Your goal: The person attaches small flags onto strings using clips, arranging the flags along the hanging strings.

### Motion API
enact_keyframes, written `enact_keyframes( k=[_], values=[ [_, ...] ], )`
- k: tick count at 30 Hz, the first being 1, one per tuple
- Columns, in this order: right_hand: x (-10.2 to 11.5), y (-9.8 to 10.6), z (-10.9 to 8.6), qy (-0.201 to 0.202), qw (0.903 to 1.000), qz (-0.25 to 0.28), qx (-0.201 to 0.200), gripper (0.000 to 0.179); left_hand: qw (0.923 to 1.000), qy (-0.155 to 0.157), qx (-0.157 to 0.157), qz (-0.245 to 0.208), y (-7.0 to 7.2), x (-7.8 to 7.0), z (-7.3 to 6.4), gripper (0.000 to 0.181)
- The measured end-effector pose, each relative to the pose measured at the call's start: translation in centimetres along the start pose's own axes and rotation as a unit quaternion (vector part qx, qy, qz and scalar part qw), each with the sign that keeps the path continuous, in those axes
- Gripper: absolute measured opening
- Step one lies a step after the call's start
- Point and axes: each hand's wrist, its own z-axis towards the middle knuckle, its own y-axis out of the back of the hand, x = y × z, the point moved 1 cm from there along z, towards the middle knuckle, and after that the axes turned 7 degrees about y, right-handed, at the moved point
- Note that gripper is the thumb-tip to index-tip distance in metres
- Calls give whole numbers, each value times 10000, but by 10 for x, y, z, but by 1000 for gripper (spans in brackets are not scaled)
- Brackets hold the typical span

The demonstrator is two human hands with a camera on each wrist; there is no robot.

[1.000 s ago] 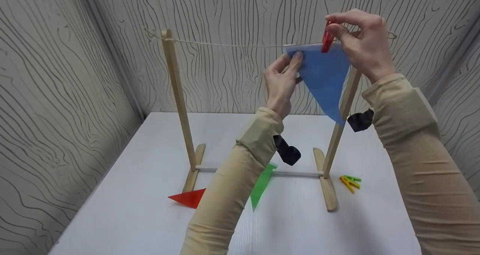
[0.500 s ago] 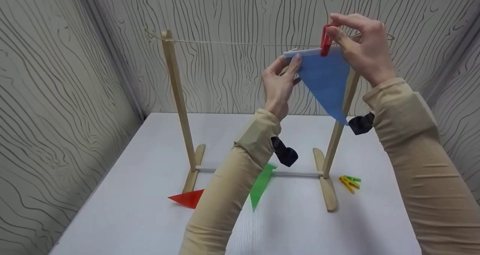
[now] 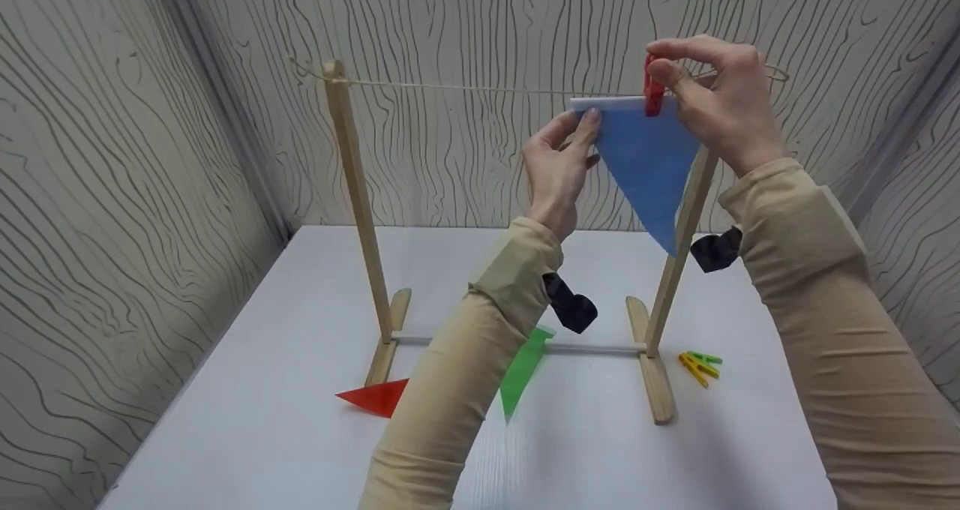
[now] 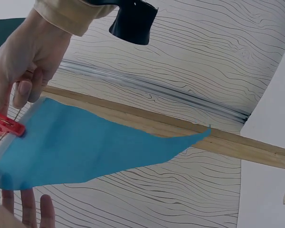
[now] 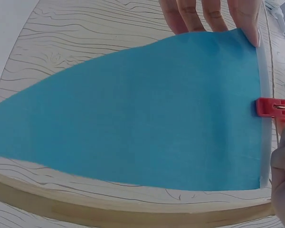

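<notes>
A blue triangular pennant (image 3: 646,165) with a white top edge hangs just below the string (image 3: 465,88), point downward. My left hand (image 3: 559,165) pinches its upper left corner between thumb and fingers. A red clothespin (image 3: 653,94) sits over the white edge near the pennant's middle, its upper end pinched by my right hand (image 3: 727,97). In the right wrist view the jaws of the clothespin (image 5: 274,108) overlap the white edge, with the string running behind it. The left wrist view shows the string passing at the clothespin (image 4: 8,125).
Two wooden posts (image 3: 358,210) on feet carry the string, joined low down by a white rod (image 3: 600,347). A red pennant (image 3: 373,397) and a green pennant (image 3: 523,371) lie on the white table (image 3: 247,360), partly behind my left sleeve. Yellow and green clothespins (image 3: 701,366) lie right of the stand.
The clothespin and right hand have lowered slightly. The pennant's left corner dipped below the string, then rose a little, and its tip swung left. The left hand stays on the corner.
</notes>
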Motion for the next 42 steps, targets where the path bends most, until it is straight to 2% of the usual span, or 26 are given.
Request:
enact_keyframes(
  k=[6,13,18,26,30,33,37,42],
  values=[
    [-2,-1,0,116,9999,44,-101,30,10000,-51,38,-20,-2,0,-1,26],
    [-3,0,0,-126,9998,145,-82,37,9999,2,41,-115,-1,-1,0,27],
    [-5,1,-4,-230,9993,281,-15,42,9999,-52,114,-56,6,1,-1,32],
    [-6,2,-16,-172,9988,421,-178,42,9990,-250,263,253,19,8,-5,36],
    [-7,-2,-20,-1,9969,633,-474,40,9976,-395,269,503,28,15,-9,36],
    [-8,-5,-25,233,9937,841,-704,36,9949,-447,215,881,39,24,-14,37],
    [-9,-9,-37,506,9889,1047,-921,33,9915,-269,117,1269,57,41,-20,41],
    [-18,-14,-57,584,9852,1097,-1180,32,9889,313,-37,1454,81,64,-24,45]
  ],
)
